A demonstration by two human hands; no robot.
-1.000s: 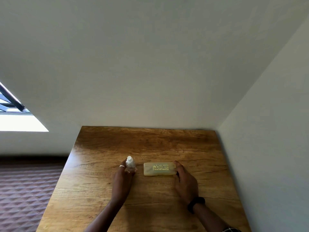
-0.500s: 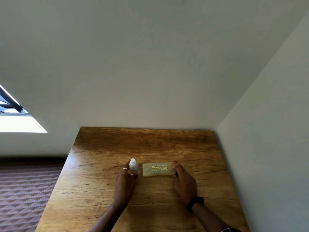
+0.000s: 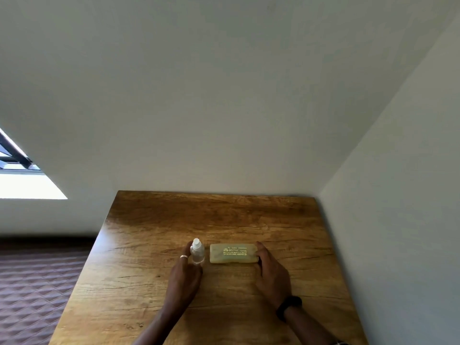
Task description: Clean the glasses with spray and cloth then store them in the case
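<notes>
Wood-grain table (image 3: 224, 220) fills the lower middle of the view, pushed into a corner of plain pale walls (image 3: 224, 95), with a bright window (image 3: 22, 180) far out past the left hand and a dark quilted floor (image 3: 32, 282) below it. Left hand (image 3: 185, 275) reaches forward and wraps around a small clear spray bottle (image 3: 197, 252), which stands upright on the table at the fingertips; a finger wearing a pale ring (image 3: 183, 256) lies against the bottle's outer side, and the thumb side sits under its near edge. Just inward of that hand, near the bottle but apart from it, a yellowish glasses case (image 3: 233, 253) lies flat and closed, with printed lettering on its lid. Right hand (image 3: 271, 272) meets the far end of the case, its fingers laid along that end; whether it grips the case or only touches it cannot be told. A black band (image 3: 288, 307) circles the right wrist.
</notes>
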